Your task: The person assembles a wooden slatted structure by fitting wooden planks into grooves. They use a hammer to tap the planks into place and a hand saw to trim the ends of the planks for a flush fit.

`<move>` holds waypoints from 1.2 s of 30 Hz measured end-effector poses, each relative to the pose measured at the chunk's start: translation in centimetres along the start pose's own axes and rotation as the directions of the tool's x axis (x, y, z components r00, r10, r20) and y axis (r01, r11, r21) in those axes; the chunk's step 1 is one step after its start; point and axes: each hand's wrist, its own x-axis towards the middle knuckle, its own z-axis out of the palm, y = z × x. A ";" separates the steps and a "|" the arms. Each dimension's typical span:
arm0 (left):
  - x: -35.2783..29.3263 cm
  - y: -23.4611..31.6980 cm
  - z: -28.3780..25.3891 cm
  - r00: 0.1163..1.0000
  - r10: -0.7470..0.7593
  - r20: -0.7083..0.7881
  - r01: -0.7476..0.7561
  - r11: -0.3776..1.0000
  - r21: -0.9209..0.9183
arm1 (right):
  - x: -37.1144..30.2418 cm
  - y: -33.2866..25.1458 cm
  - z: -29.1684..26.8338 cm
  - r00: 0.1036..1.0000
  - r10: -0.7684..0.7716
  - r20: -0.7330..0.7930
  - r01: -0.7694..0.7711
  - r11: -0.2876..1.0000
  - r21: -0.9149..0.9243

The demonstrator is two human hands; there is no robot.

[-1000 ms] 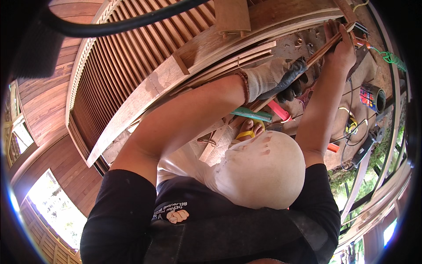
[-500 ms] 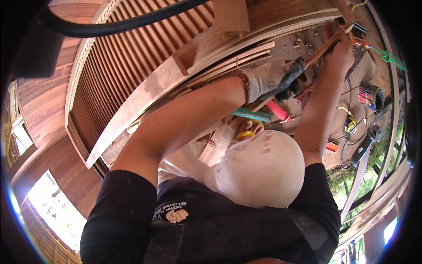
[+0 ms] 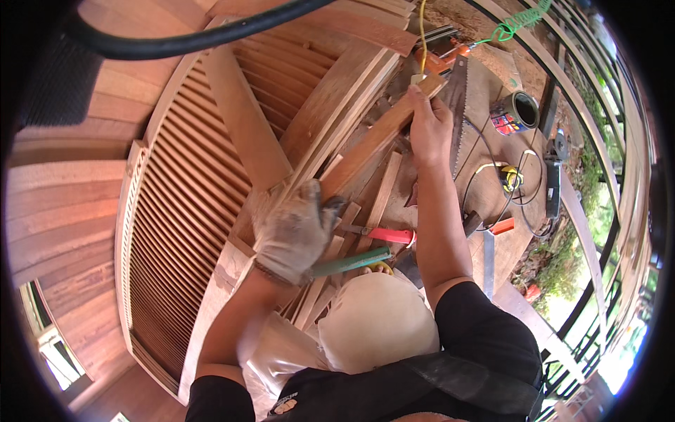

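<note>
- In the head view, your hands now stand farther apart than half a second ago, and your head's view has swung, so the panel and tools sit differently.
- Your bare right hand (image 3: pixel 432 133) is closed around the upper end of the wooden board (image 3: pixel 380 141), thumb laid on its face.
- Your gloved left hand (image 3: pixel 292 235) has drawn back to the board's lower end; its fingers are partly hidden, so I cannot tell whether they grip it.
- The board slants between both hands, beside the slatted panel (image 3: pixel 179 232), its broad face now showing where a thin edge showed before.
- For the work in hand, I judge that this wider spread steadies the board along its length.
- The handsaw (image 3: pixel 459 105) lies just beside your right hand; the red handle (image 3: pixel 392 235) and green tool (image 3: pixel 351 262) lie nearer your left.
</note>
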 end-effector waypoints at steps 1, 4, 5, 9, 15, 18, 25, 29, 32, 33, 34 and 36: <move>0.5 -0.8 -0.9 0.999 -0.014 0.035 0.012 0.998 0.060 | -0.1 -0.4 0.0 1.000 0.014 0.000 -0.014 1.000 -0.009; 3.1 -3.5 -3.6 0.999 -0.012 0.044 0.003 0.979 0.204 | 0.8 0.1 -0.1 0.988 0.106 0.110 -0.125 0.975 0.186; 4.4 -4.6 -4.2 1.000 0.028 -0.008 -0.025 0.974 0.225 | 1.3 0.6 -0.1 0.984 0.100 0.149 -0.139 0.948 0.286; 10.4 -4.4 -5.3 0.957 0.232 -0.172 -0.212 0.969 0.129 | 2.2 2.0 2.2 0.993 0.014 0.115 -0.069 0.866 0.494; 19.9 3.2 -6.3 0.938 0.335 -0.092 -0.321 0.937 0.139 | 4.6 3.7 3.2 0.993 -0.046 0.113 0.005 0.941 0.338; 23.3 2.7 -5.2 0.971 0.238 -0.008 -0.232 0.954 0.189 | 4.0 4.1 -0.2 0.991 -0.131 0.027 0.134 0.962 -0.238; 30.8 0.9 -3.3 0.983 0.172 -0.071 -0.150 0.957 0.249 | -8.0 10.5 -13.6 0.954 0.023 0.300 0.299 0.051 -0.953; 33.0 0.2 -2.2 0.989 0.135 -0.056 -0.116 0.958 0.262 | -8.8 16.4 -15.8 0.950 -0.123 0.287 0.298 0.078 -0.951; 33.5 -0.3 -1.7 0.989 0.140 -0.040 -0.123 0.950 0.288 | -8.5 15.9 -16.4 0.930 -0.218 0.295 0.339 0.205 -0.918; 33.7 -0.1 -1.7 0.989 0.146 -0.033 -0.129 0.945 0.300 | -8.5 15.4 -16.5 0.915 -0.302 0.267 0.355 0.293 -0.888; 33.7 0.0 -1.8 0.989 0.141 -0.034 -0.125 0.948 0.293 | -8.8 14.4 -16.5 0.897 -0.375 0.233 0.378 0.380 -0.845; 33.6 0.4 -1.9 0.991 0.133 -0.029 -0.120 0.953 0.278 | -8.7 10.4 -15.3 0.865 -0.496 0.076 0.380 0.549 -0.744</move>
